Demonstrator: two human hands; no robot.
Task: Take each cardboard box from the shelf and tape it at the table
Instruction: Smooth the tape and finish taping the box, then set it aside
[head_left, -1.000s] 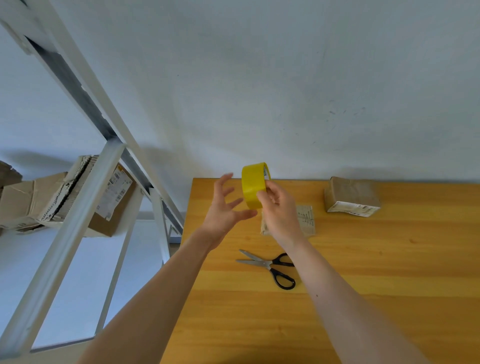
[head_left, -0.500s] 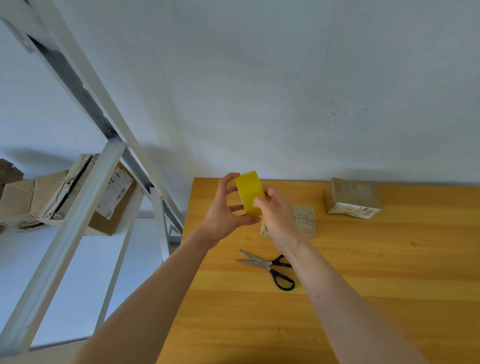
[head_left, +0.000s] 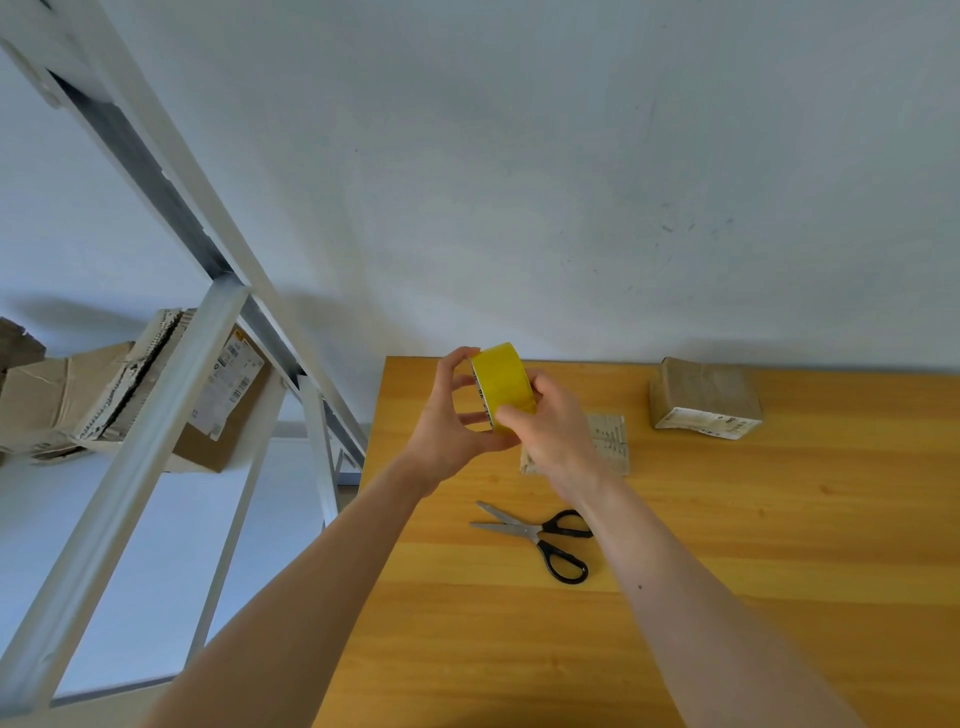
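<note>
A yellow tape roll (head_left: 504, 383) is held in the air above the far left part of the wooden table (head_left: 727, 571). My left hand (head_left: 447, 426) grips it from the left, fingers curled round its rim. My right hand (head_left: 550, 421) holds it from the right, thumb on the roll's outer face. A small flat cardboard box (head_left: 610, 441) lies on the table just behind my right hand, partly hidden by it. A second cardboard box (head_left: 704, 397) with a white label sits at the far edge near the wall.
Black-handled scissors (head_left: 540, 535) lie open on the table below my hands. A white metal shelf (head_left: 156, 415) stands to the left, carrying several cardboard boxes (head_left: 62, 395). A pale wall rises behind the table.
My left hand has closed on the tape roll, which was first held by my right hand alone. The roll has turned and come down slightly between both hands.
</note>
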